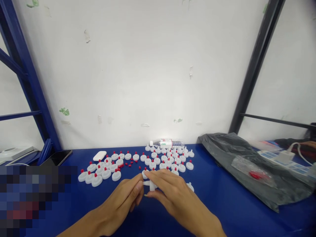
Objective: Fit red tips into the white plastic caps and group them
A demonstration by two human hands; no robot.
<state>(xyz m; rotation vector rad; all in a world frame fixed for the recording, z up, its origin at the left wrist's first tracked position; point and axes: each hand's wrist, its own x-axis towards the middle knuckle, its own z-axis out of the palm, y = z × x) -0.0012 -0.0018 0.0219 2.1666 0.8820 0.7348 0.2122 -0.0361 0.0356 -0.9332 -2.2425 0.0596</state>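
Between my two hands lies a white plastic nozzle cap (pixel 152 186), turned sideways with its spout pointing left. My right hand (pixel 174 186) is closed on its wide base, thumb below and fingers above. The thumb and fingers of my left hand (pixel 129 192) are pinched at the spout's tip, which they hide; whether a red tip is there I cannot tell. Just beyond my hands stand several white nozzle caps with red tips (pixel 136 156). Small loose red tips (pixel 129 165) are scattered among them. Some white nozzle caps without red tips (pixel 191 153) stand at the back right.
A clear plastic bottle (pixel 166 144) lies against the wall. At the left are a white rounded case (pixel 99 156) and a dark phone (pixel 56 158). A grey plastic bag (pixel 229 154) carries a clear packet with red pieces (pixel 255 172), near a power strip (pixel 295 167).
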